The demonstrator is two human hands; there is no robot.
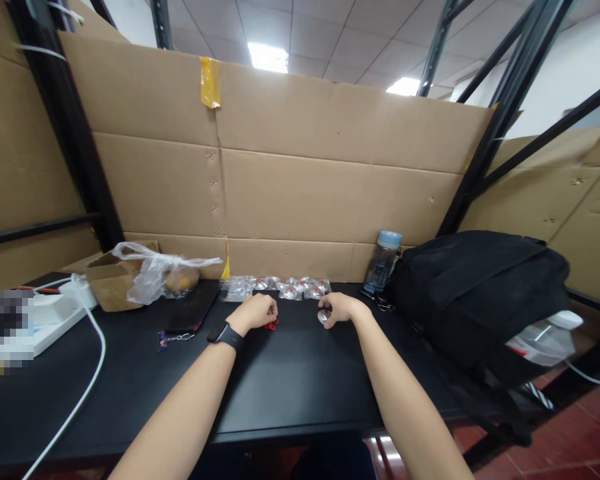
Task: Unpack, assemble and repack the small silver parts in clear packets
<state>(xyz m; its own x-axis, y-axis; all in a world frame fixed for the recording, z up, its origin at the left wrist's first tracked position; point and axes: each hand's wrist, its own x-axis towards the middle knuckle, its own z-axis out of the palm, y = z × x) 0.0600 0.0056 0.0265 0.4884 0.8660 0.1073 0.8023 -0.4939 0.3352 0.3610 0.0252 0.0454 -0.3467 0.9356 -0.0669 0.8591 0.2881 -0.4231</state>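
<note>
My left hand [257,312], with a dark watch on its wrist, is closed just above the black table, its fingertips pinched at a small red cord [272,325]. To the right, my right hand [341,308] curls its thumb and fingers around a small, clear, round object [323,316] that looks like a transparent ball or disc; its exact kind is too small to tell. Behind both hands lies a row of small clear plastic packets [291,292] with red bits inside. At the row's left end are flat clear plastic bags [239,288].
A black pouch [193,308] with a keychain [175,338], a plastic bag [153,273] and a white power strip [55,327] are on the left. A blue-lidded bottle [381,263] and black backpack [480,300] stand right. A cardboard wall [290,200] closes the back.
</note>
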